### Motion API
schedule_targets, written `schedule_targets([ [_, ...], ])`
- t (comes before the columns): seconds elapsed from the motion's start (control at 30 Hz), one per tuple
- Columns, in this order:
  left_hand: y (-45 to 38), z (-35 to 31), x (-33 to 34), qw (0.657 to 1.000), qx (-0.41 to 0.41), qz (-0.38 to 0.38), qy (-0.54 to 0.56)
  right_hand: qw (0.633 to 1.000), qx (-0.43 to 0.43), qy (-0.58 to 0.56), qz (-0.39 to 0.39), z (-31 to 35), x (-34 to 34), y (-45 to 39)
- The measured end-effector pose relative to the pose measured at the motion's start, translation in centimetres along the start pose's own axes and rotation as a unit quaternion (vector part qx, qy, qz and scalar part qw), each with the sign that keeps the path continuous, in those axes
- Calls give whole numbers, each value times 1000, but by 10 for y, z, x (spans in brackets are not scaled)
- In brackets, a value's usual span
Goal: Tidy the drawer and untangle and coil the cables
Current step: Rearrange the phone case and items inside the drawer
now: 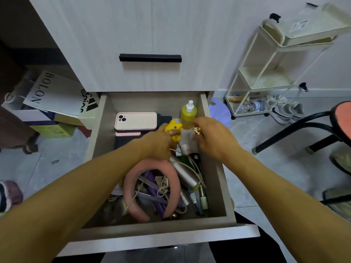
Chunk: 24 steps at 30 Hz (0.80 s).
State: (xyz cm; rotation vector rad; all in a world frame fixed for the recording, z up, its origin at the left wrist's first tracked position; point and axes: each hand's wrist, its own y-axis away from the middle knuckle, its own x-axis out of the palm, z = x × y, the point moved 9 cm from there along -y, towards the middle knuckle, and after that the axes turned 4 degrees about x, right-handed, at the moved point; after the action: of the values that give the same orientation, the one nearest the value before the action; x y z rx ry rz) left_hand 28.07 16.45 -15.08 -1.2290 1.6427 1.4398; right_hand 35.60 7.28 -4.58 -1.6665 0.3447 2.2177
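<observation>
The open drawer (212, 152) is full of clutter. My left hand (159, 143) grips a yellow star-shaped toy (173, 128) over the drawer's middle, with a white cable running from under it. My right hand (210, 135) pinches a small gold shiny object (198, 130) beside a yellow spray bottle (188, 115) at the back right. A tangle of white cables (164, 186) lies inside a pink padded headband (171, 188) at the front. A silver cylinder (185, 174) lies to the right of the headband.
A pink phone case (135, 120) lies on dark items at the back left. Pens and small tubes (201, 198) sit at the front right. A white trolley (266, 76) and a black chair (303, 130) stand to the right, bags and boxes (51, 95) to the left.
</observation>
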Motion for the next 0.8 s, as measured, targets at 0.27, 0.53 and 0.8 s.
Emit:
schedule_targets([
  [0.27, 33, 18, 9, 987, -65, -114, 95, 969, -57, 236, 41, 11, 26, -38],
  [0.53, 50, 25, 16, 963, -124, -142, 195, 942, -61, 323, 67, 16, 44, -40],
  [0.8, 69, 21, 14, 951, -108, -107, 271, 982, -5, 110, 151, 33, 56, 21],
])
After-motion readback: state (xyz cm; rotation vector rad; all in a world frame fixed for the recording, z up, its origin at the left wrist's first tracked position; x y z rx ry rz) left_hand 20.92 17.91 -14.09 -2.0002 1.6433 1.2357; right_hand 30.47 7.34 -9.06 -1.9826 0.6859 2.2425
